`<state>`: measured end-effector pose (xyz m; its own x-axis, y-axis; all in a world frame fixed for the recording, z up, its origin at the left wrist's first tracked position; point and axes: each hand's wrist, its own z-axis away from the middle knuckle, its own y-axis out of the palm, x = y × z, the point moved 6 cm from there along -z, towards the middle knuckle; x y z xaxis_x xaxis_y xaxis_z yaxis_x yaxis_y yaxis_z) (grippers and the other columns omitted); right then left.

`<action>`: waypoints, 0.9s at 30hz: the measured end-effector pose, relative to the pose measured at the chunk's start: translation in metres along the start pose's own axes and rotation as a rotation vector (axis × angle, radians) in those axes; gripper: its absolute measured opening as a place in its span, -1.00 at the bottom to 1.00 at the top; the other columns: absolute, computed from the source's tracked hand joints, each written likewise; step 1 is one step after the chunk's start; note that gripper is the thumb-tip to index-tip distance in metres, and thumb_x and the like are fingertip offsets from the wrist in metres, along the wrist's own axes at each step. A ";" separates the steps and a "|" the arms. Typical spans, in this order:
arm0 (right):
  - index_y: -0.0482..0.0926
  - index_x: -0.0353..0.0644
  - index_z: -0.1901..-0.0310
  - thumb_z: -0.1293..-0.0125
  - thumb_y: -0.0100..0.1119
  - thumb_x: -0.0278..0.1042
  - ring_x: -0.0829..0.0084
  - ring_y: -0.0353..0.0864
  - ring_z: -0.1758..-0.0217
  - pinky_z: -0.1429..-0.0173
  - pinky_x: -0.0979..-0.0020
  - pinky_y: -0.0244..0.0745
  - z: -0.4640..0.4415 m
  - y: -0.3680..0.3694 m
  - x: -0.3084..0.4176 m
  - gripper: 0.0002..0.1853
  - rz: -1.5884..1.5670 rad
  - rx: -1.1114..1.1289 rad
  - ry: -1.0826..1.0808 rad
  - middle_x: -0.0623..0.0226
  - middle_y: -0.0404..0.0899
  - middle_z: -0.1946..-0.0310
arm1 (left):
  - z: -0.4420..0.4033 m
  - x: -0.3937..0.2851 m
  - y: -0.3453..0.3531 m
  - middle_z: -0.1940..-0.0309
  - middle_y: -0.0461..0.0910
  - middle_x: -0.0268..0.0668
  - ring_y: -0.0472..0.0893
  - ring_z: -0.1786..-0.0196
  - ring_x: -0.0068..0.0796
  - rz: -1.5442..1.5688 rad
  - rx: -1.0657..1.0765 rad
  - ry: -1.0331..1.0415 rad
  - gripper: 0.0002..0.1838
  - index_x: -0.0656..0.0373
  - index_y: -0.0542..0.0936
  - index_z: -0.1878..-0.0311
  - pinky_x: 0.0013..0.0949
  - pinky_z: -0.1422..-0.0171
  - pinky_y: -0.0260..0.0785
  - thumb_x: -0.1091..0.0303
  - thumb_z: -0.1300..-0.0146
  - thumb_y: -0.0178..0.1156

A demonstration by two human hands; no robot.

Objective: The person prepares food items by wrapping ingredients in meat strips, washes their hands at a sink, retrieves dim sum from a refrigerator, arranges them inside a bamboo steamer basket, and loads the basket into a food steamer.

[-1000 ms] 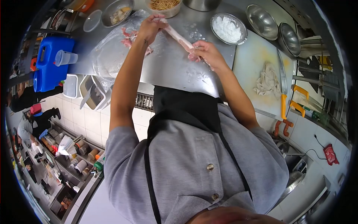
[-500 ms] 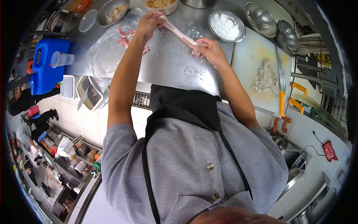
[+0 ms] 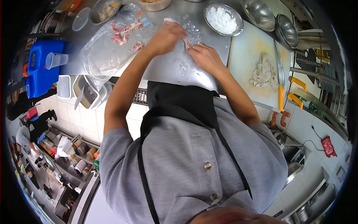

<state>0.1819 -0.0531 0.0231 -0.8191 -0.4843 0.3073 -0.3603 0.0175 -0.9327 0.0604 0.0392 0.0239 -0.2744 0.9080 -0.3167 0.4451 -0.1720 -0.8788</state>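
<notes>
A strip of pale pink meat [image 3: 187,43] lies between my hands over the steel table [image 3: 160,71]. My left hand [image 3: 167,39] is bent over the strip's upper part, somewhat blurred, its fingertips mostly hidden. With its fingers pinched, my right hand [image 3: 205,57] holds the strip's lower end. Left of my hands, pieces of raw meat [image 3: 121,34] rest on a clear plastic bag [image 3: 99,54]. A metal bowl of white powder [image 3: 223,20] stands beyond my right hand. White powder is scattered on the steel around the strip.
On the right, a cutting board [image 3: 242,67] bears a crumpled cloth [image 3: 265,71] and a yellow-handled knife [image 3: 280,98]. Metal bowls [image 3: 258,15] stand behind it. A blue jug [image 3: 35,69] and a plastic cup [image 3: 56,60] are at the left. Another person [image 3: 23,136] is far left.
My left hand has moved right and nearer, towards my right hand. The strip, stretched long between my hands before, now shows only a short part between them. The view has shifted slightly.
</notes>
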 end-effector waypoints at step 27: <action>0.55 -0.23 0.37 -0.06 0.14 -0.44 0.25 0.55 0.08 0.19 0.32 0.63 0.033 0.010 0.022 -0.90 0.121 -0.022 -0.088 0.24 0.53 0.31 | 0.050 0.018 0.009 -0.41 0.34 -0.34 0.26 -0.47 -0.23 -0.444 -0.030 -0.421 -0.47 0.06 0.47 -0.30 0.12 -0.47 0.09 -0.01 -0.37 0.09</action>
<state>0.1754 -0.0921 0.0146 -0.8152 -0.5524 0.1741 -0.2718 0.0993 -0.9572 0.0169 0.0349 -0.0070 -0.7494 0.6607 -0.0421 0.2337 0.2045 -0.9506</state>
